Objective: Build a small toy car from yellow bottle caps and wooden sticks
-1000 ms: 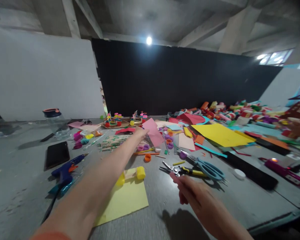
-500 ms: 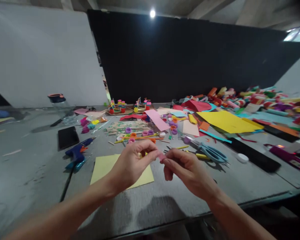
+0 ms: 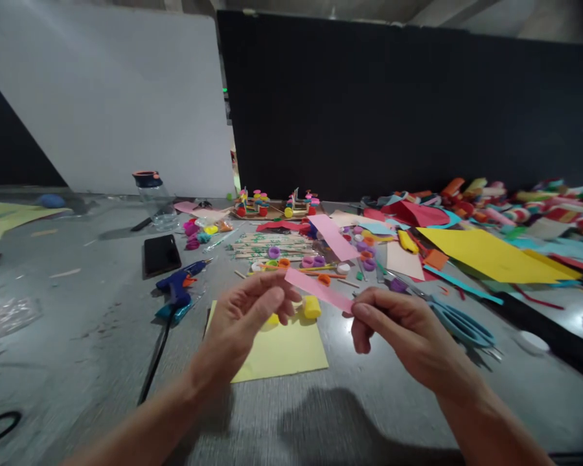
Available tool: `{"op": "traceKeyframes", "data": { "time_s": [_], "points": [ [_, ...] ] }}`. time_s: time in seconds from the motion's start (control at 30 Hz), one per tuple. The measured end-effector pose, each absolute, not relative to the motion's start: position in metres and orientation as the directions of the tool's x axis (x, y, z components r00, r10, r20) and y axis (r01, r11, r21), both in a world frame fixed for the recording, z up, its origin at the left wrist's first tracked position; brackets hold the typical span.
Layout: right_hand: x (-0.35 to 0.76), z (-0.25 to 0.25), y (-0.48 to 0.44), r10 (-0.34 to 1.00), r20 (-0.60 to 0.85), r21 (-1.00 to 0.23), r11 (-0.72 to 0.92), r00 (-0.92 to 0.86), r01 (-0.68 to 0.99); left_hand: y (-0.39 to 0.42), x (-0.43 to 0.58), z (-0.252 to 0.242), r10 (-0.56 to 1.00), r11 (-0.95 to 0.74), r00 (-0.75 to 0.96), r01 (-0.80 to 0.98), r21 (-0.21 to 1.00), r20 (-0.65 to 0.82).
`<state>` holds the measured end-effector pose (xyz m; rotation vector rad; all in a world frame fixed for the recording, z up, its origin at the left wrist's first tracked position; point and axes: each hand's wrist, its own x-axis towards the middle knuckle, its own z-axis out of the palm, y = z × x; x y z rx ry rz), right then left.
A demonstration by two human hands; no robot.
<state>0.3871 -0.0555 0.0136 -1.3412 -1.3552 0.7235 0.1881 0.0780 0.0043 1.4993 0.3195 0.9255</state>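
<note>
A narrow pink paper strip (image 3: 318, 290) is stretched between my two hands above the grey table (image 3: 78, 336). My left hand (image 3: 245, 317) pinches its left end, and my right hand (image 3: 403, 330) pinches its right end. Under the hands lies a pale yellow paper sheet (image 3: 282, 349) with a small yellow cap piece (image 3: 311, 306) at its far edge. Blue-handled scissors (image 3: 459, 321) rest just right of my right hand.
A blue glue gun (image 3: 177, 288) with a black cord, a black phone (image 3: 161, 254) and a clear jar (image 3: 151, 197) sit to the left. Wooden sticks (image 3: 272, 246), coloured rings, paper scraps, a yellow sheet (image 3: 486, 255) and paper rolls crowd the middle and right.
My left arm pulled back from its reach across the table. Both hands met in front of me, took hold of the pink strip, and have drawn it out between them.
</note>
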Motion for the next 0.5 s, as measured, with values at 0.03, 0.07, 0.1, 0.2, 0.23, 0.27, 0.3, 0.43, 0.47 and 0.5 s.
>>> {"op": "traceKeyframes", "data": {
  "time_s": [0.03,0.07,0.1,0.2,0.23,0.27,0.3,0.43,0.47,0.5],
  "points": [
    [0.385,0.012,-0.054,0.950,0.262,-0.929,0.201,0.169,0.310,0.076,0.188,0.003,0.671,-0.156,0.659,-0.322,0.934,0.339],
    [0.382,0.010,-0.052,0.949,0.270,-0.930,0.213,0.163,0.301,0.073,0.187,0.002,0.658,-0.151,0.679,-0.305,0.940,0.325],
    [0.379,0.007,-0.051,0.949,0.274,-0.931,0.220,0.157,0.292,0.071,0.187,0.001,0.654,-0.156,0.691,-0.278,0.948,0.310],
    [0.369,-0.003,-0.048,0.959,0.250,-0.938,0.206,0.132,0.278,0.066,0.186,0.000,0.680,-0.226,0.663,-0.218,0.949,0.314],
    [0.366,-0.006,-0.048,0.968,0.230,-0.941,0.196,0.096,0.276,0.065,0.186,0.000,0.689,-0.250,0.650,-0.203,0.947,0.322],
    [0.365,-0.009,-0.048,0.975,0.215,-0.942,0.194,0.048,0.275,0.065,0.185,-0.001,0.696,-0.262,0.643,-0.186,0.947,0.319],
    [0.364,-0.011,-0.048,0.977,0.213,-0.939,0.203,0.005,0.277,0.066,0.185,-0.001,0.701,-0.258,0.644,-0.169,0.951,0.305],
    [0.370,-0.017,-0.049,0.929,0.358,-0.858,0.288,0.093,0.425,0.068,0.186,-0.003,0.675,-0.083,0.723,-0.128,0.988,0.150],
    [0.372,-0.018,-0.050,0.916,0.381,-0.841,0.285,0.128,0.460,0.068,0.186,-0.004,0.661,-0.036,0.742,-0.117,0.992,0.112],
    [0.372,-0.019,-0.050,0.919,0.372,-0.842,0.274,0.132,0.465,0.068,0.187,-0.006,0.648,-0.002,0.757,-0.105,0.994,0.081]
  ]
}}
